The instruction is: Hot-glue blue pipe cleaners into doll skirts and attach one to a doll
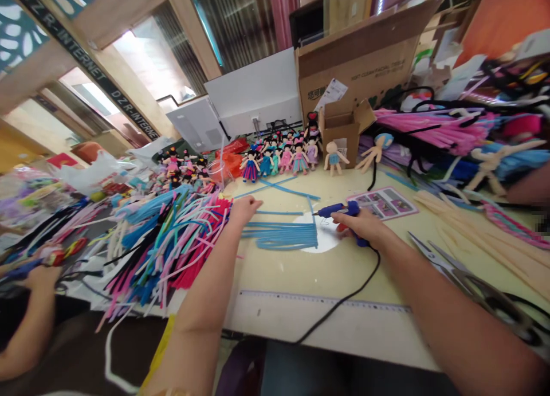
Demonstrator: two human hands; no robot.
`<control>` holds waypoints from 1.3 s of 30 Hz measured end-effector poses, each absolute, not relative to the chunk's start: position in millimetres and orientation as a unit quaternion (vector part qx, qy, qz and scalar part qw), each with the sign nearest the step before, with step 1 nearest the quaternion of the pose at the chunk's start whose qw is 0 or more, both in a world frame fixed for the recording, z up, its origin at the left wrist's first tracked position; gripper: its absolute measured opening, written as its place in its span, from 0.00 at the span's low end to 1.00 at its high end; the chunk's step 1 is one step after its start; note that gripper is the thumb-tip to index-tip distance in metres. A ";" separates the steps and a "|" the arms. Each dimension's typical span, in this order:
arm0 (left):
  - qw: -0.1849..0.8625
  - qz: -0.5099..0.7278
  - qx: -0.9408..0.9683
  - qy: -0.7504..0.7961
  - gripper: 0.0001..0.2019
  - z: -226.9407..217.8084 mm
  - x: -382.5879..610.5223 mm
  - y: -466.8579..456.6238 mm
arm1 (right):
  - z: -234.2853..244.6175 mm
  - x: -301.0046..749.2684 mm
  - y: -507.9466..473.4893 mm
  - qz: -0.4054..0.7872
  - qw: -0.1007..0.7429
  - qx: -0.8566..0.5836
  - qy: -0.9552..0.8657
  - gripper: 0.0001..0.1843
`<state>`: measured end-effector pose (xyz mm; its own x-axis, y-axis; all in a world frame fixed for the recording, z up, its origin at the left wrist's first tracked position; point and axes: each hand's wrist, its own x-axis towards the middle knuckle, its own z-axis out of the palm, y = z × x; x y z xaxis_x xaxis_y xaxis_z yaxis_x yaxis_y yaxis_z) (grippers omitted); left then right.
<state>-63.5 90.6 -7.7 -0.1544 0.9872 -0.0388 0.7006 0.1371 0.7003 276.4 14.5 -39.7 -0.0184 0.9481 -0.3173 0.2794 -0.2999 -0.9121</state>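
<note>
My right hand [358,224] is wrapped around a blue hot glue gun [344,209]. The gun's nozzle points left, at an upright blue pipe cleaner [312,210] that crosses the right ends of several others. Those blue pipe cleaners [283,232] lie side by side on the table, partly over a white round sheet [329,235]. Left of them, my left hand [246,208] is closed in a pinch, apparently at the left end of the topmost pipe cleaner [281,213]. Its fingertips are small in view.
Small dolls [279,158] stand at the back before a cardboard box [344,126]. Bundled pipe cleaners [172,235] cover the left side. Scissors [468,287] lie at right, a ruler [322,300] in front. The gun's black cord [339,301] crosses the table. Another person's hand [43,275] is at far left.
</note>
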 end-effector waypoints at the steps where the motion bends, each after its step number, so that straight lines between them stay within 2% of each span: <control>1: 0.245 0.244 0.659 0.667 0.07 -10.1 -47.6 92.0 | -37.3 275.5 13.3 0.514 0.328 -0.620 -0.494 0.17; 3: 0.184 0.152 0.795 0.558 0.06 -16.0 -19.2 94.5 | -32.3 273.7 10.4 0.522 0.337 -0.611 -0.490 0.16; 5: 0.119 0.072 0.853 0.502 0.07 -22.3 -2.1 98.7 | -28.9 272.9 9.5 0.525 0.342 -0.608 -0.488 0.14; 8: 0.093 0.045 0.874 0.474 0.08 -29.6 3.7 111.8 | -28.6 276.1 14.0 0.526 0.355 -0.600 -0.488 0.12; 12: 0.079 0.058 0.875 0.473 0.10 -24.1 2.9 116.7 | -29.3 281.6 16.8 0.527 0.347 -0.585 -0.509 0.15; 18: 0.065 0.148 0.879 0.448 0.16 -20.6 14.8 97.0 | -24.8 283.1 12.5 0.529 0.326 -0.592 -0.514 0.15; 25: -0.022 0.129 0.892 0.433 0.18 -29.7 21.6 80.4 | -20.1 284.7 10.9 0.525 0.304 -0.596 -0.526 0.16; 39: 0.054 0.140 0.884 0.444 0.15 -52.4 13.3 84.9 | -27.6 286.0 15.0 0.514 0.302 -0.604 -0.529 0.16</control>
